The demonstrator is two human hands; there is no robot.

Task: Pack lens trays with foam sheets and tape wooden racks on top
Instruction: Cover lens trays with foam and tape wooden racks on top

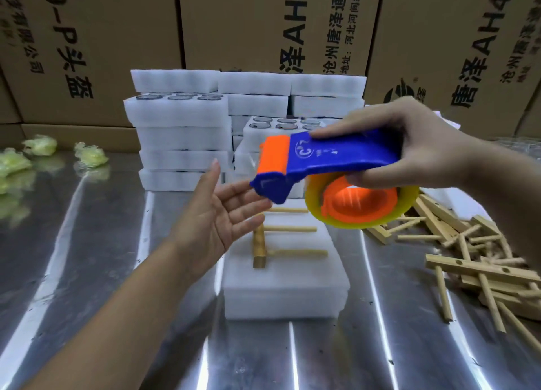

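Two hands (216,214) (409,143), one tape dispenser (336,158), one tape roll (408,203), one wooden rack (259,243) on one foam pack (287,290).

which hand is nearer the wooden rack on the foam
Left. The left hand hovers open just left of the wooden rack; the right hand grips the tape dispenser up and right of it.

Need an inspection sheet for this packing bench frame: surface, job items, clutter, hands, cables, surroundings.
Surface: shiny metal table, streaked with glare.
Job's things: foam pack in front with a wooden rack lying on top; tape dispenser in the air above it; foam trays stacked behind, some with lenses showing; loose racks piled at right.
Clutter: yellow-green crumpled wads, far left.
Hands: right hand grips the tape dispenser; left hand open, palm up, fingers by the dispenser's front end, contact unclear.
Cables: nothing seen.
Surroundings: printed cardboard boxes behind the table.
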